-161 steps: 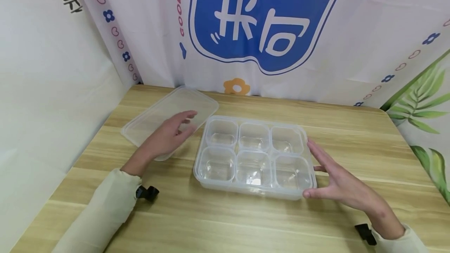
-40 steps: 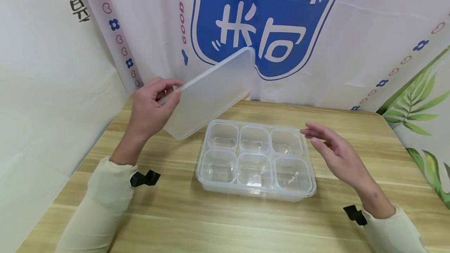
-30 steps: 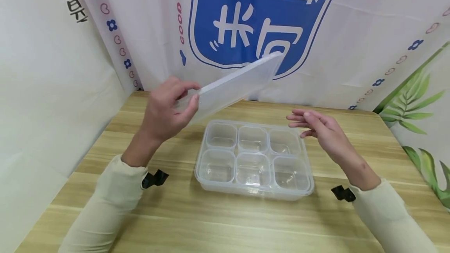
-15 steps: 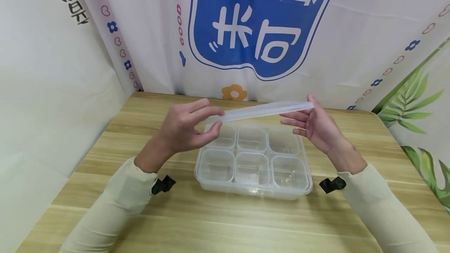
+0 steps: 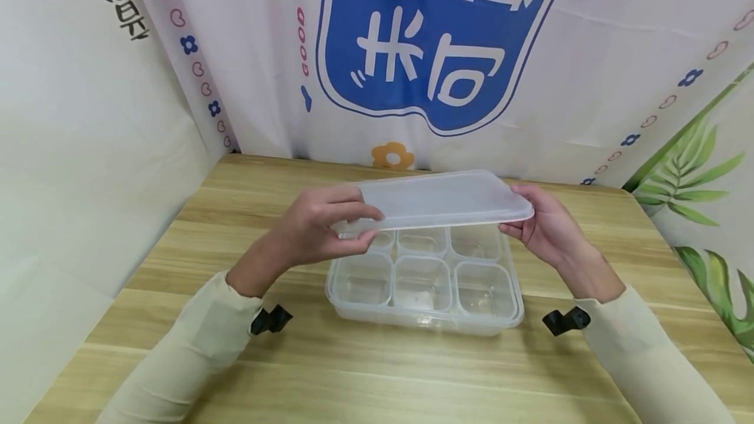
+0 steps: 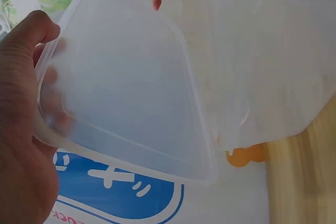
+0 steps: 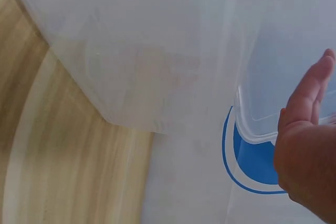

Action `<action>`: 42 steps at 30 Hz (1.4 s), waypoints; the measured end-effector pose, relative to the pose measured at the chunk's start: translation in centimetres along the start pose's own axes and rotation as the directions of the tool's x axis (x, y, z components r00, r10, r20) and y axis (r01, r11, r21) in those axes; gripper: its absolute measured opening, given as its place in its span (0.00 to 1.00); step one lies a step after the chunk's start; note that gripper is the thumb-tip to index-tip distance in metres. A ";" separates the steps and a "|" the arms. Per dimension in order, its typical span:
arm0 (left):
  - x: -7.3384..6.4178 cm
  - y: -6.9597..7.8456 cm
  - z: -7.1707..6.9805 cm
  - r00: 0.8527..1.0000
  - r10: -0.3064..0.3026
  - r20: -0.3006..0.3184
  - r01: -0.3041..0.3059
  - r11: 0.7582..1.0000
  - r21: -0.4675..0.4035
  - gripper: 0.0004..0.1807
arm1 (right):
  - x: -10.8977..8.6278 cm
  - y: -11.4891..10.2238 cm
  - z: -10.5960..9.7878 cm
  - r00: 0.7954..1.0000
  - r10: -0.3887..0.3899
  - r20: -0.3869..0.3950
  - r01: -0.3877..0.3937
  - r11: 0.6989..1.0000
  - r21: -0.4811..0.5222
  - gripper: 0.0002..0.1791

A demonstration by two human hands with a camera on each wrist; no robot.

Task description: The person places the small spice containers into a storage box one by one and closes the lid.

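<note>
A translucent rectangular plastic lid (image 5: pixel 442 198) is held tilted above the back part of a clear storage box (image 5: pixel 424 321). Several square cups sit in two rows in the box, and no contents show in the front cups (image 5: pixel 423 283). My left hand (image 5: pixel 315 228) pinches the lid's left end between thumb and fingers, seen close up in the left wrist view, where the lid (image 6: pixel 126 72) fills the middle. At the other end, my right hand (image 5: pixel 554 228) grips the lid's right edge. The lid hides much of the back row of cups.
The box stands on a wood-grain table (image 5: pixel 412 378). Behind the table hangs a white cloth with a blue printed sign (image 5: pixel 436 38). A pale wall covering (image 5: pixel 88 149) borders the left, and printed green leaves (image 5: pixel 701 169) show at right.
The left hand picked the lid up off the table and brought it right, over the box. The right hand left the box's side and took the lid's right end. The lid has since come lower.
</note>
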State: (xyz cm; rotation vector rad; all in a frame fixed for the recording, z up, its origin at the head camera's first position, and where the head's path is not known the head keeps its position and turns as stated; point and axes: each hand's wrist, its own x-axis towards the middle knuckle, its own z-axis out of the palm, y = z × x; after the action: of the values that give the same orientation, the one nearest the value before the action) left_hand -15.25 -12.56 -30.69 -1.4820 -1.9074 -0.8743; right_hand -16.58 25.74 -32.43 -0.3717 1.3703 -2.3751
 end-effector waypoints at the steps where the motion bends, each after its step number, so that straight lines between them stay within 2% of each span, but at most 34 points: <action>1: -0.2 0.0 0.1 1.000 0.000 0.011 0.000 1.000 -0.013 0.09 | -0.1 0.1 -0.2 1.000 -0.006 0.012 0.006 1.000 0.010 0.21; 5: -1.0 0.2 0.7 0.999 0.000 0.050 0.002 0.999 -0.035 0.08 | -0.9 0.4 -0.4 1.000 -0.016 0.011 0.016 1.000 0.022 0.21; 10: -2.2 0.6 1.5 0.994 -0.027 0.102 0.034 0.998 -0.060 0.08 | -2.5 0.7 -0.5 0.999 -0.004 -0.033 0.002 0.999 -0.043 0.20; 17: -3.0 0.7 1.8 0.976 -0.120 0.184 0.140 0.985 -0.103 0.16 | -3.7 1.1 -0.7 0.996 0.016 -0.087 -0.029 0.989 -0.144 0.20; 20: -3.2 0.6 1.8 0.961 -0.198 0.194 0.220 0.970 -0.100 0.15 | -4.0 1.4 -0.8 0.995 0.025 -0.093 -0.040 0.986 -0.165 0.19; 22: -3.4 0.4 1.7 0.943 -0.282 0.177 0.301 0.949 -0.089 0.13 | -4.3 1.6 -0.9 0.995 0.027 -0.099 -0.045 0.982 -0.181 0.19; 23: -3.5 0.2 1.7 0.929 -0.331 0.163 0.347 0.934 -0.086 0.12 | -4.5 1.6 -1.0 0.995 0.026 -0.101 -0.046 0.980 -0.193 0.19; 26: -3.9 -0.4 1.5 0.875 -0.469 0.125 0.479 0.875 -0.068 0.15 | -4.9 1.9 -1.2 0.994 0.017 -0.104 -0.040 0.974 -0.225 0.19; 30: -4.6 -1.6 1.4 0.806 -0.578 0.128 0.588 0.807 -0.055 0.23 | -5.6 2.3 -1.5 0.995 0.001 -0.098 -0.025 0.968 -0.250 0.20; 33: -5.3 -2.5 1.4 0.761 -0.630 0.152 0.644 0.763 -0.061 0.23 | -6.1 2.7 -1.5 0.995 -0.002 -0.095 -0.022 0.968 -0.251 0.21; 35: -5.8 -2.9 1.5 0.745 -0.645 0.168 0.662 0.745 -0.078 0.21 | -6.3 2.9 -1.5 0.996 0.001 -0.090 -0.024 0.968 -0.250 0.21; 39: -6.4 -3.6 1.8 0.744 -0.640 0.192 0.664 0.741 -0.098 0.21 | -6.7 3.5 -1.4 0.998 0.007 -0.069 -0.024 0.969 -0.244 0.22; 42: -6.5 -3.6 1.9 0.728 -0.651 0.217 0.680 0.726 -0.102 0.21 | -7.0 3.8 -1.4 0.999 0.013 -0.051 -0.024 0.974 -0.224 0.22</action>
State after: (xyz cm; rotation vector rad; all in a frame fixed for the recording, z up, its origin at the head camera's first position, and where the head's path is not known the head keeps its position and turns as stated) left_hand -17.35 -15.64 -37.44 -0.9454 -2.6192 -1.2890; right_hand -10.20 28.19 -36.69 -0.3610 1.6645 -2.2328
